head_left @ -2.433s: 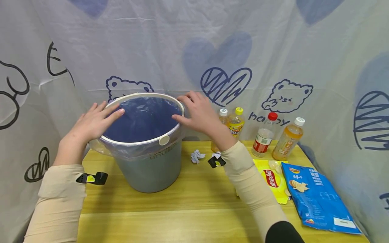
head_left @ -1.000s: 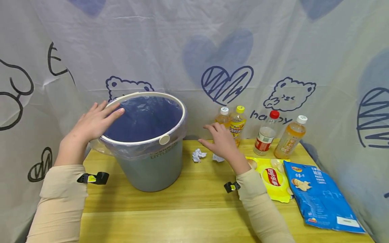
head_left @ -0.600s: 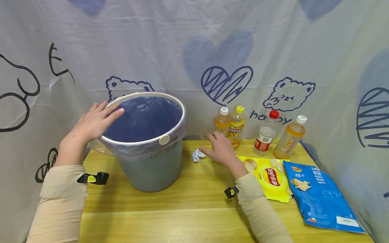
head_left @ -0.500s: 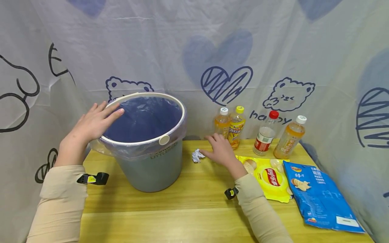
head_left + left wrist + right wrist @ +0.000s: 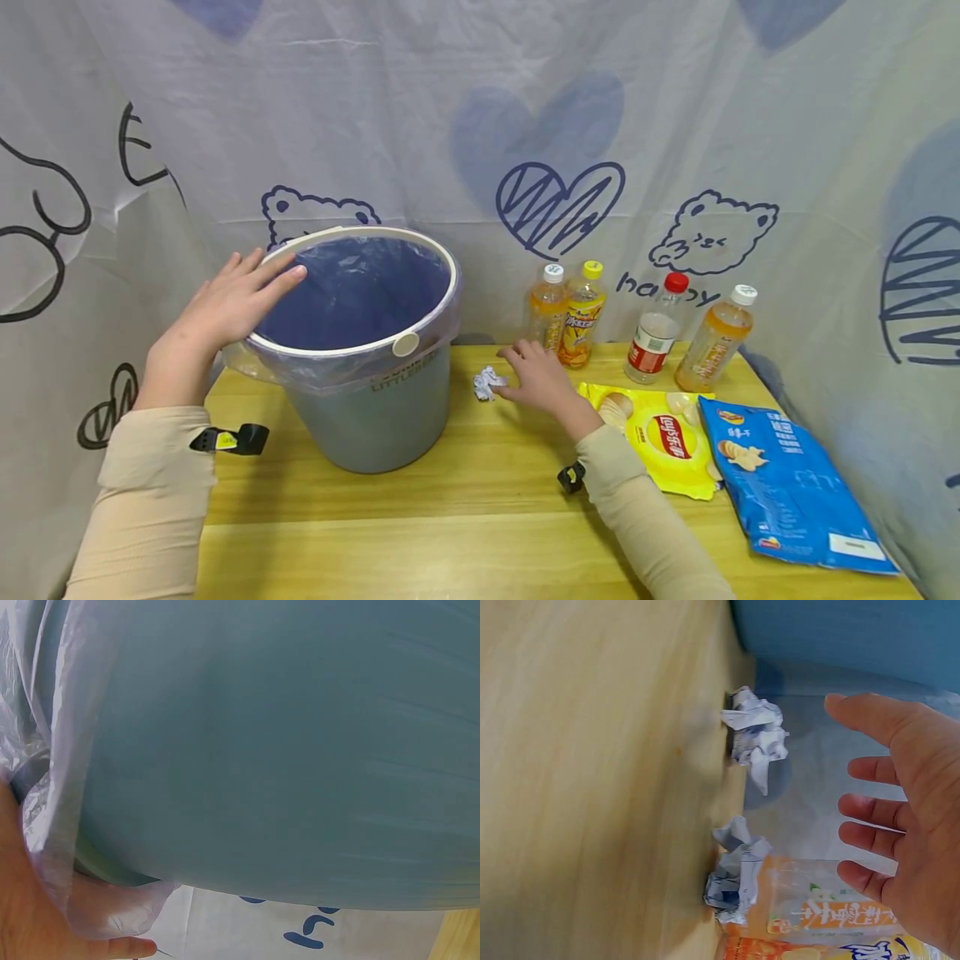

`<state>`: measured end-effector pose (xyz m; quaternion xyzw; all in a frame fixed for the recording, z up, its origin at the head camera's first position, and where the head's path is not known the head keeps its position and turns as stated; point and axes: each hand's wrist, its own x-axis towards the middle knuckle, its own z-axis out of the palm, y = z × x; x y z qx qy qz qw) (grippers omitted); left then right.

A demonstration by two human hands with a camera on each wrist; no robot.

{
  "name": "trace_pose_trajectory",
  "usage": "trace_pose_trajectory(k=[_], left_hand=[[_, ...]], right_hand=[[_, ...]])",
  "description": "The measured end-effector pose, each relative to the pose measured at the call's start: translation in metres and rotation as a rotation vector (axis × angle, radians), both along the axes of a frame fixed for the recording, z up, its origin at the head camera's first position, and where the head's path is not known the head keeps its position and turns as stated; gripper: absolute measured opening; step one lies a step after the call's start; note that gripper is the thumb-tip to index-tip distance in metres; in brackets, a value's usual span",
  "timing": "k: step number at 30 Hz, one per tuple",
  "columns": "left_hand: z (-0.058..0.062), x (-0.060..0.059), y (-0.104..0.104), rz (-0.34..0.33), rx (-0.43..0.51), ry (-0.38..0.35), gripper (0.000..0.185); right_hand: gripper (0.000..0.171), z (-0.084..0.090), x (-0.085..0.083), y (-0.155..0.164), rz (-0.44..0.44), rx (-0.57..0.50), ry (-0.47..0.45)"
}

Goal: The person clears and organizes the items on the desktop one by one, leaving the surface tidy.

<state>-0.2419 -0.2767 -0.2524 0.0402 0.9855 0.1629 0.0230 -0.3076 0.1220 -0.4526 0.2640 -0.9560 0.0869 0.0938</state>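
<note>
- Step in hand, as judged: pickup of loose waste from the bench. The right hand reaches toward two crumpled paper balls; no grasp is made yet.
- Right hand state: the fingers are spread wide and straight, holding nothing. In the right wrist view the palm hovers over the bench, apart from both balls.
- Location of the items: the first paper ball lies on the bench between the bin and the right hand, just beside the fingertips. The second paper ball lies near it, close to the bottles; in the head view the hand hides it.
- Left hand state: the fingers lie flat and extended on the white rim of the bin, over the liner bag. It steadies the bin; it grips nothing.
- Next move, as judged: lower the right hand and close the fingers around one ball. Light paper deforms easily, so a loose pinch suffices.
- Caution: the bottles stand just behind the hand; a wide sweep could tip them.
</note>
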Motion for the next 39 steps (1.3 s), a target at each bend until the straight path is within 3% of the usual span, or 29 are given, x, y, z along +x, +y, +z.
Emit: trace_pose_trajectory(k=[18,29,39], left_hand=[[0.0,-0.001,-0.001,-0.002,-0.007,0.009,0.08],[-0.002,-0.001,-0.001,0.0,-0.015,0.016,0.08],[-0.002,-0.001,-0.001,0.001,-0.016,0.018,0.081]], right_hand=[[0.059,-0.013,-0.011,-0.016,0.084,0.073,-0.028],[0.06,-0.017,-0.012,-0.019,0.038,0.141,-0.108],[0.056,-0.017,-0.01,-0.015,0.019,0.117,-0.099]])
